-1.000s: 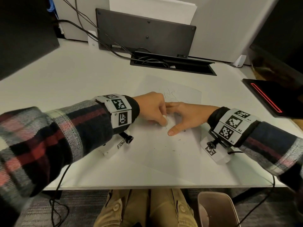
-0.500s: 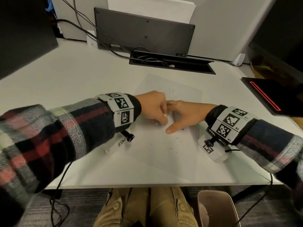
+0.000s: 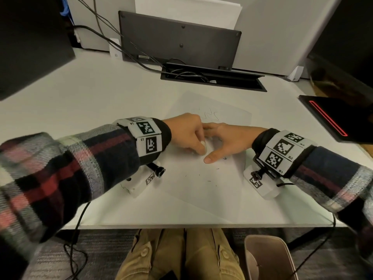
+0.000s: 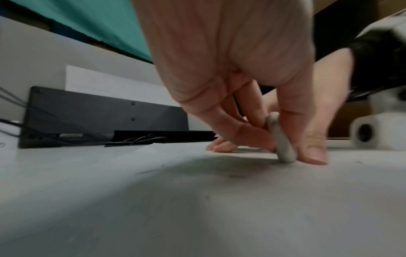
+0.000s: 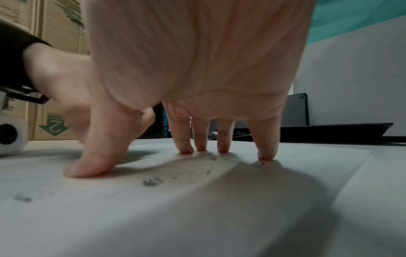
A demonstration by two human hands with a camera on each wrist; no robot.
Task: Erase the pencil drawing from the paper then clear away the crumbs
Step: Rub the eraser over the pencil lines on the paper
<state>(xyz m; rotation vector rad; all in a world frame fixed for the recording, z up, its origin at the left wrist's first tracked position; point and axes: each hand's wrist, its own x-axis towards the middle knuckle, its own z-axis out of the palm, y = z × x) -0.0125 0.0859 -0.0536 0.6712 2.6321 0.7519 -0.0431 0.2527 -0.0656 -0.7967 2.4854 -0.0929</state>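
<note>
A white sheet of paper point(image 3: 203, 184) lies on the desk, with faint pencil lines point(image 3: 211, 116) near its far edge. My left hand point(image 3: 187, 136) pinches a small white eraser point(image 4: 282, 140) between thumb and fingers, its lower end on the paper point(image 4: 197, 191). The eraser point(image 3: 206, 147) shows just left of my right thumb. My right hand point(image 3: 228, 141) lies spread on the sheet, fingertips point(image 5: 186, 148) and thumb pressing it flat. Dark eraser crumbs point(image 3: 209, 180) are scattered on the paper nearer to me, and crumbs point(image 5: 151, 181) also lie under my right palm.
A dark monitor base point(image 3: 179, 39) and an open cable tray point(image 3: 214, 79) sit at the back of the desk. A black device with a red strip point(image 3: 333, 120) lies at the right. A beige bin point(image 3: 268, 259) stands on the floor under the desk edge.
Both hands have stayed at the middle of the paper. The left hand with the eraser has shifted only slightly beside the right thumb.
</note>
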